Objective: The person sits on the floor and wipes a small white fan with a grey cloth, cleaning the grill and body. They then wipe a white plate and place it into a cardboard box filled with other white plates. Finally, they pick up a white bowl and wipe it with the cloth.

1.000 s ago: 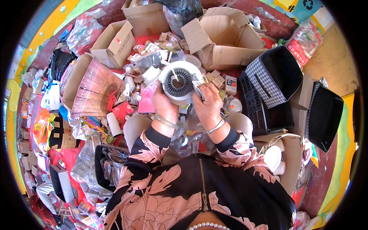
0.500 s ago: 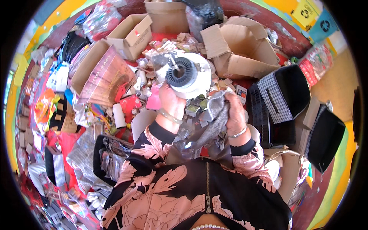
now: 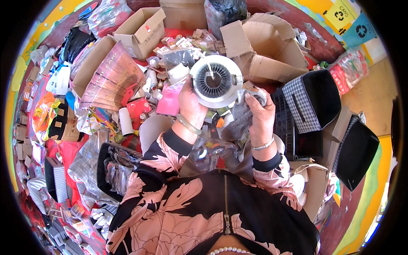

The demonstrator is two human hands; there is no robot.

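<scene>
My left hand (image 3: 191,103) grips the left edge of a round white downlight (image 3: 233,72) with a dark finned heat sink in its middle. The finned side faces up toward me. A grey cloth (image 3: 240,121), bunched and hanging, is pinched in my right hand (image 3: 261,115), beside the downlight's lower right rim. Whether the cloth touches the rim I cannot tell. Below both hands, small packets and clear plastic pieces (image 3: 208,148) lie between my knees.
An open cardboard box (image 3: 272,51) stands far right of centre, another box (image 3: 142,34) far left. Houndstooth-trimmed black bins (image 3: 316,100) sit at the right. A pink sheet (image 3: 170,100), a white roll (image 3: 125,121) and a black bin of plastic-wrapped things (image 3: 121,170) lie leftward.
The downlight has tilted so that its finned face turns more toward me, and it has shifted slightly right. My right hand with the cloth has moved a little right and bunched the cloth.
</scene>
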